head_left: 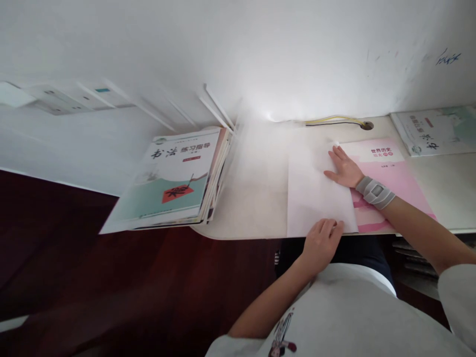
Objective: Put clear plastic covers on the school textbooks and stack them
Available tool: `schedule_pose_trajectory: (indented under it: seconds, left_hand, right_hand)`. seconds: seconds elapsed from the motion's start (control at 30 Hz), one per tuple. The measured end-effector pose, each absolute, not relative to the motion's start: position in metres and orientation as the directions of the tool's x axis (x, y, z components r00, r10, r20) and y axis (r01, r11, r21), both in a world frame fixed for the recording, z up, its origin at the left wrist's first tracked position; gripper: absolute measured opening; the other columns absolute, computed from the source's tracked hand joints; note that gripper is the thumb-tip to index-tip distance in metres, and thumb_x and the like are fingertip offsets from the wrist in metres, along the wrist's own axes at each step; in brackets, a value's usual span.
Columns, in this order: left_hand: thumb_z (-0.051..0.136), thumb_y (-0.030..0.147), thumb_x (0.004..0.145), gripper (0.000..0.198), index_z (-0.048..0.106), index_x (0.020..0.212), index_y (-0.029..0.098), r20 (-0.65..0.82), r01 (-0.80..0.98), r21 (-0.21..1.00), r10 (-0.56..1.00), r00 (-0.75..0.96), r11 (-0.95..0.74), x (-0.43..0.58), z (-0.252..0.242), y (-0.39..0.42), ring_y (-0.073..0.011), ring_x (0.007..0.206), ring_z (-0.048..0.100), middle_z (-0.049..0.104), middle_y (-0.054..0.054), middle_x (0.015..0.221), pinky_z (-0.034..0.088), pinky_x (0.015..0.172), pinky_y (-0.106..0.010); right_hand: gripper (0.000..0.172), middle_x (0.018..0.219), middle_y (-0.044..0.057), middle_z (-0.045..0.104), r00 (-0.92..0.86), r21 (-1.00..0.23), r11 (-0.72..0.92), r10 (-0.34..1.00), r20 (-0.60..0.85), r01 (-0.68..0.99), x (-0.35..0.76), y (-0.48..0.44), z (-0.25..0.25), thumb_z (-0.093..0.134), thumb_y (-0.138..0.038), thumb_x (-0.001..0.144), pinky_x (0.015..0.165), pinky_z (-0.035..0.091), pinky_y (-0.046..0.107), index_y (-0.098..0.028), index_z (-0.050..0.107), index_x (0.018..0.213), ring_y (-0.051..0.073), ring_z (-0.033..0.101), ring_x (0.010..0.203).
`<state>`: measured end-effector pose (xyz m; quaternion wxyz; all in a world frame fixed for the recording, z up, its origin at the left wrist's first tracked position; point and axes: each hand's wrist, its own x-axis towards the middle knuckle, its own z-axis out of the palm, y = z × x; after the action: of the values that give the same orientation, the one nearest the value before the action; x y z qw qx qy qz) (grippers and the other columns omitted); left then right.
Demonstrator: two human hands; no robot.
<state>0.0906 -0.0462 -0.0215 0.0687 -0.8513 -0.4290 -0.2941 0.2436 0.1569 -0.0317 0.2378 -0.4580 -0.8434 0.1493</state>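
Note:
A pink book (390, 173) lies on the pale desk (253, 208) with a white sheet of paper (316, 193) over its left part. My right hand (344, 168) lies flat on the sheet near the book's upper left corner, fingers stretched out; a grey band sits on that wrist. My left hand (322, 243) rests at the sheet's lower edge by the desk's front rim, fingers curled onto the paper's border. Whether it pinches the paper I cannot make out.
A stack of books (174, 181) with a green-and-white cover on top overhangs the desk's left end. Another book (435, 131) lies at the back right. A yellow cable (334, 120) runs into a desk hole. White wall behind, dark red floor below left.

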Motion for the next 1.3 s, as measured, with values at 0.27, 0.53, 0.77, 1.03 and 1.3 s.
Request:
schedule_pose_trajectory:
  seconds: [0.27,0.53,0.77,1.03,1.3]
  left_hand:
    - [0.046,0.011,0.087,0.015,0.058,0.080,0.016,0.447,0.783,0.024,0.707,0.548,-0.621,0.079,-0.010,-0.043,-0.0151,0.072,0.050,0.055,-0.003,0.073,0.040,0.069,-0.029]
    - [0.048,0.009,0.085,0.012,0.059,0.083,0.013,0.418,0.792,-0.037,0.710,0.566,-0.609,0.073,0.002,-0.050,-0.0153,0.067,0.048,0.054,-0.003,0.070,0.038,0.065,-0.029]
    - [0.047,0.010,0.087,0.014,0.060,0.084,0.013,0.466,0.790,-0.047,0.686,0.559,-0.612,0.069,0.005,-0.050,-0.0151,0.067,0.047,0.053,-0.002,0.069,0.038,0.065,-0.029]
    - [0.048,0.014,0.088,0.012,0.059,0.094,0.015,0.445,0.779,-0.045,0.685,0.576,-0.626,0.087,-0.006,-0.053,-0.0152,0.070,0.050,0.056,-0.003,0.077,0.038,0.067,-0.030]
    - [0.051,0.043,0.087,0.032,0.060,0.103,0.017,0.485,0.917,0.076,0.818,0.309,-0.392,0.046,0.014,-0.038,-0.0231,0.095,0.056,0.062,-0.012,0.099,0.041,0.084,-0.036]
  right_hand:
    - [0.086,0.152,0.018,0.020,-0.513,-0.380,0.564,0.826,0.235,0.733,0.241,0.157,-0.033,0.042,-0.067,0.080,0.111,0.018,0.055,-0.009,0.030,0.142,0.036,0.009,0.140]
    - [0.085,0.151,0.016,0.022,-0.587,-0.430,0.632,0.770,0.250,0.645,0.245,0.157,-0.029,0.041,-0.070,0.079,0.111,0.022,0.054,-0.012,0.034,0.141,0.033,0.014,0.140]
    - [0.098,0.148,0.026,0.023,-0.490,-0.424,0.545,0.838,0.242,0.723,0.241,0.153,-0.025,0.027,-0.075,0.079,0.113,0.020,0.050,0.003,0.031,0.139,0.034,0.015,0.140]
    - [0.096,0.149,0.024,0.022,-0.617,-0.273,0.626,0.776,0.130,0.730,0.237,0.148,-0.020,0.019,-0.073,0.082,0.113,0.019,0.049,0.003,0.029,0.140,0.033,0.016,0.140]
    - [0.095,0.148,0.025,0.024,-0.580,-0.256,0.605,0.796,0.172,0.754,0.233,0.146,-0.023,0.012,-0.071,0.084,0.112,0.020,0.049,0.003,0.029,0.140,0.033,0.016,0.140]
